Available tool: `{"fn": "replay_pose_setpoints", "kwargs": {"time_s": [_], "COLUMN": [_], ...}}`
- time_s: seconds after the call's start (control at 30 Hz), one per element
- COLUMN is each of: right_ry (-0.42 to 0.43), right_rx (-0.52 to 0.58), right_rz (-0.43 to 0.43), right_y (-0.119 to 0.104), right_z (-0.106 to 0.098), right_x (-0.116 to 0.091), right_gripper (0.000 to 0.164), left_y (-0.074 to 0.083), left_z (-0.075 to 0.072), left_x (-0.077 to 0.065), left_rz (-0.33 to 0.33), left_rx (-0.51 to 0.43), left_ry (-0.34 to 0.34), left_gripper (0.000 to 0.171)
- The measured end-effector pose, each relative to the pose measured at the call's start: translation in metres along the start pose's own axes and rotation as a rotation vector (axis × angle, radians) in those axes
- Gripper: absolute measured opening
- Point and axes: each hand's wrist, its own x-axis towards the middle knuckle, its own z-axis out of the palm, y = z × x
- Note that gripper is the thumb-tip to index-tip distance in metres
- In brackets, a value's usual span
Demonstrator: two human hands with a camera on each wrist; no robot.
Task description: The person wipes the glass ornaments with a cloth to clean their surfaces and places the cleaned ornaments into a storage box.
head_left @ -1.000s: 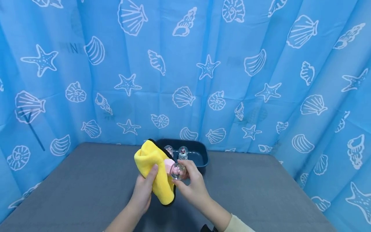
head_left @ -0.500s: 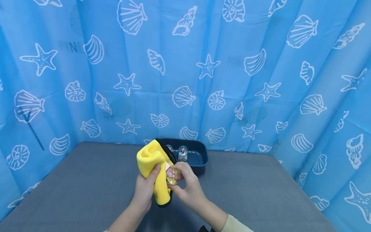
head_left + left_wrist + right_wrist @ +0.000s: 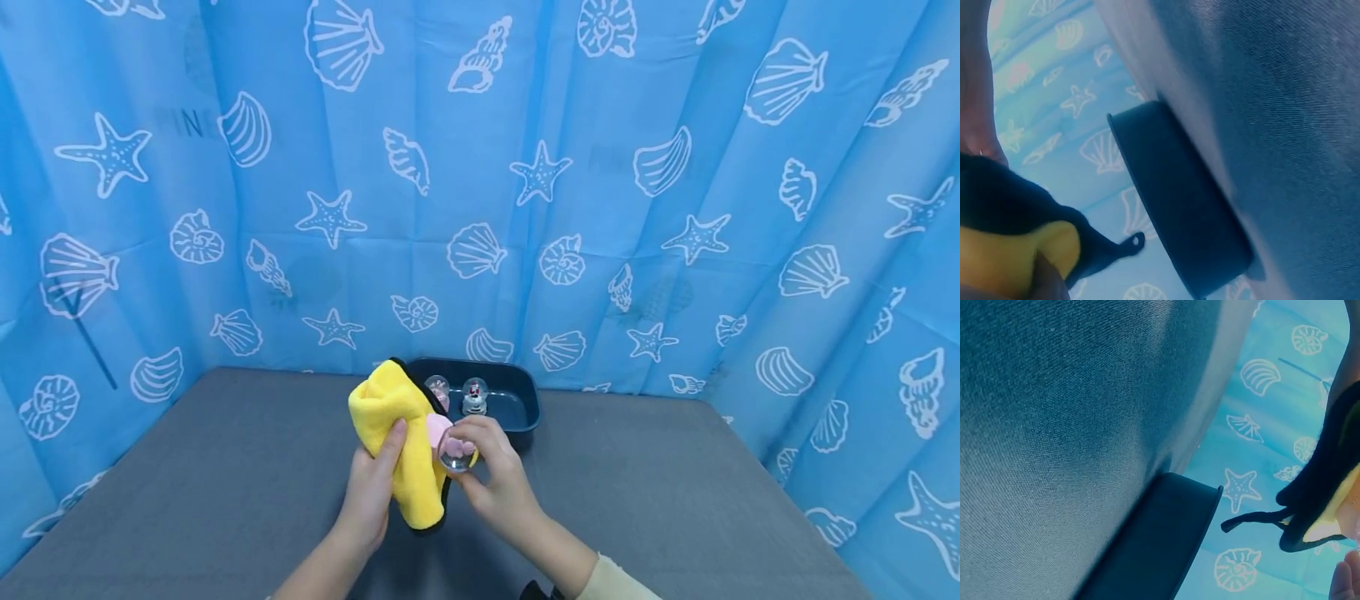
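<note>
My left hand (image 3: pixel 367 496) grips a folded yellow cloth (image 3: pixel 386 408) with black edging, thumb pressed on its front. My right hand (image 3: pixel 501 475) holds a small snow globe (image 3: pixel 454 454) by its clear ball, with pink shapes showing inside. The globe is tipped sideways, its pink base (image 3: pixel 438 427) against the cloth. A dark loop hangs from the cloth (image 3: pixel 1060 247) in the left wrist view. In the right wrist view the cloth's black side (image 3: pixel 1316 481) shows, with a few fingertips (image 3: pixel 1341 581) at the frame edge.
Behind the hands, a dark blue tray (image 3: pixel 523 398) stands on the grey-covered table (image 3: pixel 645 483). Inside it are a snow globe with a white base (image 3: pixel 475 400) and a pinkish one (image 3: pixel 437 388), partly hidden by the cloth. A blue shell-print curtain (image 3: pixel 540 233) hangs behind.
The held snow globe moved left and turned against the cloth, then shifted slightly right again, so its pink base shows more. The cloth's folds shifted; the pinkish globe in the tray became more visible again.
</note>
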Motion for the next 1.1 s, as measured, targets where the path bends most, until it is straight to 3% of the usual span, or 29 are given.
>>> {"fn": "replay_pose_setpoints", "kwargs": {"time_s": [0.2,0.4,0.6,0.9,1.1], "right_ry": [-0.018,-0.034,-0.036,-0.02,-0.005], "right_rx": [0.029,0.013,0.015,0.012,-0.05], "right_rz": [-0.065,-0.111,-0.105,-0.098,-0.132], "right_y": [-0.0005,-0.0003,-0.001,-0.0011,0.0016], "right_z": [0.0002,0.0007,0.0003,-0.0007,-0.0024], "right_x": [0.0018,0.0009,-0.0002,-0.0027,-0.002], "right_gripper": [0.056,0.06,0.06,0.056,0.066], "left_y": [-0.0005,-0.0034,-0.0048,-0.0045,-0.001], "left_z": [0.0085,0.0105,0.0101,0.0028,0.0015], "left_x": [-0.0029,-0.0039,-0.0041,-0.0012,-0.0012], "left_rz": [-0.001,0.013,0.016,-0.049,-0.109], "left_rx": [-0.032,-0.043,-0.027,-0.018,-0.031], "left_ry": [-0.066,-0.003,0.018,0.036,-0.057], "left_gripper": [0.055,0.055,0.052,0.055,0.061]}}
